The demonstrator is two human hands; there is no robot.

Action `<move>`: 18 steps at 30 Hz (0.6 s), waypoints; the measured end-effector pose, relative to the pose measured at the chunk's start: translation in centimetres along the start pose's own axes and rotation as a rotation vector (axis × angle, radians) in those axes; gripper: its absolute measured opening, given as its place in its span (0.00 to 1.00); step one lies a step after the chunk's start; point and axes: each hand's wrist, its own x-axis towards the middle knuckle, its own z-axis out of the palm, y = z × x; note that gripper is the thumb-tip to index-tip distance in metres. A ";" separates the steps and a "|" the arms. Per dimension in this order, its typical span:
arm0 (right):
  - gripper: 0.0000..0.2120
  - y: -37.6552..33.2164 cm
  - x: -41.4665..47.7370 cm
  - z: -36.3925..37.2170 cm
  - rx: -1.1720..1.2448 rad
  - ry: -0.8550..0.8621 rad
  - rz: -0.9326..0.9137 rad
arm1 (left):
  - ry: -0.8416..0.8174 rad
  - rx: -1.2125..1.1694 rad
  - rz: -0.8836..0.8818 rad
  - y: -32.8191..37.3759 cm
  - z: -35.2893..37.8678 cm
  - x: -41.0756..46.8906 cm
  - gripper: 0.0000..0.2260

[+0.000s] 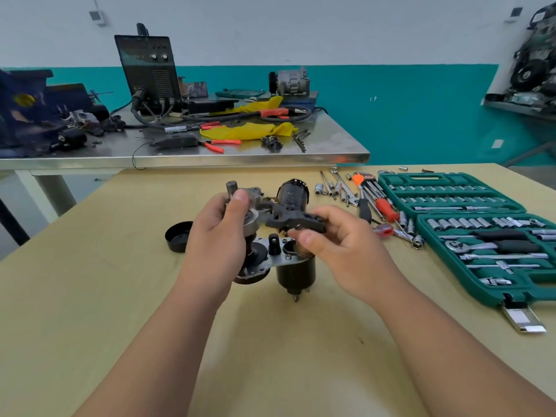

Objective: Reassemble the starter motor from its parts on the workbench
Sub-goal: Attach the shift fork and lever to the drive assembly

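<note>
The tan workbench (120, 296) fills the lower frame, smooth and matt, so loose parts should sit without rolling far. At right centre an open green plastic socket case (493, 297) holds rows of bright steel sockets.

The starter motor's parts are at centre frame. Both hands are raised over a flat silver plate (278, 260) with a glossy black cylinder (296, 270) hanging from it. A dark round motor can (293, 192) stands just behind, and a shallow black cap (177, 236) lies to the left.

The left hand (219, 236) is wrapped round a metal shaft piece (255, 219), with the fingers curled behind and the thumb pressed on its upper end. The right hand (340, 239) pinches a black forked lever (288, 219) between thumb and fingertips. The lever's far end meets the shaft piece.

The step looks like seating the lever on the shaft's collar. To do it well:
- Hold the shaft still and let only the lever move.
- Bring both prongs on evenly, one on each side of the collar.
- Keep the lever square rather than twisted.

The lever looks like moulded plastic, ribbed and dull, and would likely crack if levered hard. The shaft piece is cast and machined metal, grey and probably greasy, so a firm wrap suits it.
</note>
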 end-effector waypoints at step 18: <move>0.08 0.0 1.7 -2.3 -0.179 -0.071 -0.006 | -0.133 -0.008 0.075 0.6 -0.4 0.2 0.10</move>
